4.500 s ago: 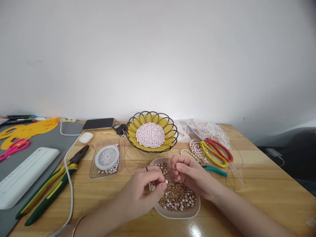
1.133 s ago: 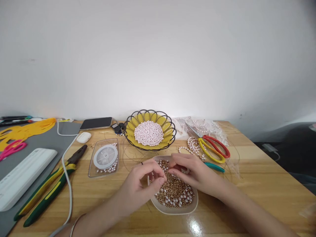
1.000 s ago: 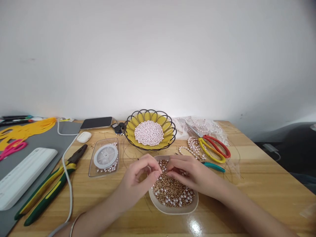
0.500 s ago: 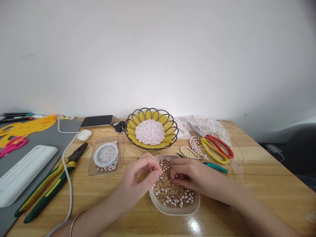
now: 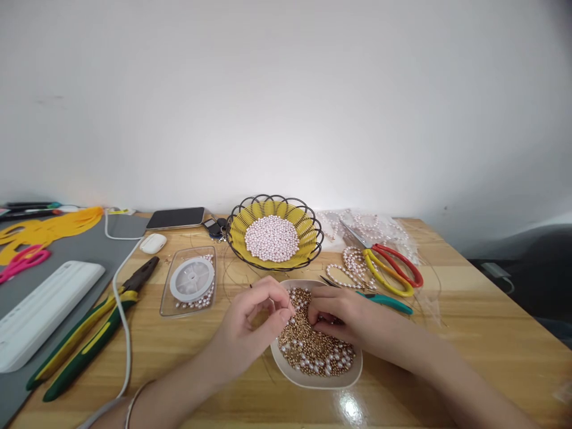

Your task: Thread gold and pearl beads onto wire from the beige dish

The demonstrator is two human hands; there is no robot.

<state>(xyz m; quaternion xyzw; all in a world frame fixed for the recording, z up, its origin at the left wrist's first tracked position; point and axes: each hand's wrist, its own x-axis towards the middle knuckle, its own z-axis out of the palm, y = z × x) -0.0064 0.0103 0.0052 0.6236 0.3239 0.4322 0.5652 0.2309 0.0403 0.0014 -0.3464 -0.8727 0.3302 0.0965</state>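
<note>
My left hand (image 5: 259, 319) is above the left rim of a cream bowl (image 5: 297, 378), thumb and forefinger pinched together. A faint thin thread seems to run at its fingertips; its ends are hard to follow. My right hand (image 5: 342, 313) is low over the bowl, its curled fingertips down among small gold beads (image 5: 308, 336). Whatever those fingers pinch is hidden. Larger pearl beads (image 5: 328, 362) lie among the gold ones, mostly along the near side of the bowl.
Behind the bowl stands a yellow basket (image 5: 308, 238) of pale pink beads. To the right lie strung beads (image 5: 353, 271), scissors (image 5: 393, 268) and teal-handled pliers (image 5: 388, 302). On the left are a clear box (image 5: 165, 307) with a spool (image 5: 192, 279), large pliers (image 5: 96, 333) and a white cable (image 5: 125, 339).
My right fingers have shifted slightly within the beads and look more closed together. My left hand keeps its pinch in nearly the same place.
</note>
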